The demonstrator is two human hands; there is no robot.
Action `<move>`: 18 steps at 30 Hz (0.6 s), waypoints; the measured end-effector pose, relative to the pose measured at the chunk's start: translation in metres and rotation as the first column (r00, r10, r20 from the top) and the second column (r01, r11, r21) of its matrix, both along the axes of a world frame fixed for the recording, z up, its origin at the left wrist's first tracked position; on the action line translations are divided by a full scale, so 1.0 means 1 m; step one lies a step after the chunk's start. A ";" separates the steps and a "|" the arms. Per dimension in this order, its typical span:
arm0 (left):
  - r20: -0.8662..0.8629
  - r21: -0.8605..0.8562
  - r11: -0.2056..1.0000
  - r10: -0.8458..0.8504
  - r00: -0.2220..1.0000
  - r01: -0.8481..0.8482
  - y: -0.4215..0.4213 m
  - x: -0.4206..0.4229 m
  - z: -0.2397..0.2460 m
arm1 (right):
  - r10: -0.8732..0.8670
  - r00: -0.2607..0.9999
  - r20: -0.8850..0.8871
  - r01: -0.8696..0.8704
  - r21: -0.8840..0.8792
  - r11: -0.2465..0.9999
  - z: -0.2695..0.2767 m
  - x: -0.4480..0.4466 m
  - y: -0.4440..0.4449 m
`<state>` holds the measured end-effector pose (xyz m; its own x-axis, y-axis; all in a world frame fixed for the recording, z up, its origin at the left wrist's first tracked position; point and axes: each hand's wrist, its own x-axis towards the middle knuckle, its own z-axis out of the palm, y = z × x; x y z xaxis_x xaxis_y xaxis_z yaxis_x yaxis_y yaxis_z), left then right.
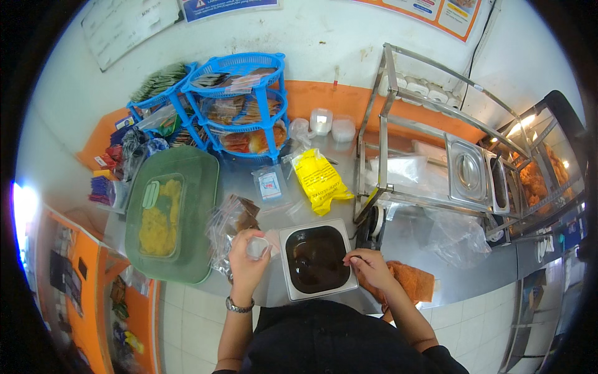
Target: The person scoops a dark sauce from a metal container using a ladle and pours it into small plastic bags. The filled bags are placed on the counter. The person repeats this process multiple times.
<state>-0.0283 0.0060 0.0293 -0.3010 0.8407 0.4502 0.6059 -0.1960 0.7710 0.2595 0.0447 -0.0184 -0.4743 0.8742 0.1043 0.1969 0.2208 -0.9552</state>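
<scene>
My left hand (247,264) pinches a small clear plastic cup (257,248) just left of a square stainless steel food pan (286,276). The pan holds dark brown liquid (310,262) with a glossy surface. At the pan's right rim, my right hand (371,269) has its fingers closed on what looks like a thin utensil handle; its other end is hidden. Small clear bags of brown sauce (231,219) lie behind my left hand. Beside my right forearm is an orange-brown cloth (413,280).
A green tray with a clear-windowed lid (196,210) stands left, near blue tiered baskets (261,105) of packets. Behind the pan lies a yellow plastic gloves pack (320,180). A steel rack (385,140) with lidded pan (467,163) and a tape dispenser (373,226) stand right.
</scene>
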 end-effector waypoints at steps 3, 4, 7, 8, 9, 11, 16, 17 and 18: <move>0.026 -0.007 1.000 -0.008 1.000 0.008 0.000 -0.001 0.000 | -0.084 0.987 -0.135 0.049 -0.245 0.968 -0.013 0.007 -0.007; 0.023 0.000 1.000 -0.016 1.000 0.016 0.000 -0.001 0.001 | -0.116 0.980 -0.165 0.054 -0.342 0.938 -0.016 0.009 -0.009; 0.006 0.008 0.999 -0.038 0.999 0.038 0.000 -0.001 0.000 | -0.290 0.928 -0.232 0.129 -0.531 0.838 -0.021 0.016 -0.018; -0.002 0.009 0.999 -0.054 0.999 0.054 0.001 -0.001 0.000 | -0.356 0.904 -0.239 0.165 -0.571 0.804 -0.023 0.016 -0.020; -0.007 0.009 0.998 -0.069 0.998 0.069 0.001 -0.001 -0.001 | -0.412 0.876 -0.250 0.194 -0.599 0.777 -0.024 0.017 -0.021; 0.001 -0.003 0.996 -0.086 0.996 0.086 0.002 0.000 -0.003 | -0.505 0.820 -0.270 0.228 -0.655 0.721 -0.027 0.017 -0.022; -0.042 -0.110 0.971 -0.217 0.975 0.211 0.002 0.000 -0.007 | -0.678 0.653 -0.338 0.173 -0.805 0.568 -0.026 0.020 -0.017; -0.042 -0.176 0.950 -0.270 0.962 0.259 0.001 0.000 -0.007 | -0.665 0.638 -0.388 0.146 -0.787 0.599 -0.024 0.021 -0.015; -0.029 -0.245 0.920 -0.321 0.947 0.305 0.001 0.000 -0.007 | -0.667 0.619 -0.416 0.141 -0.776 0.615 -0.021 0.024 -0.013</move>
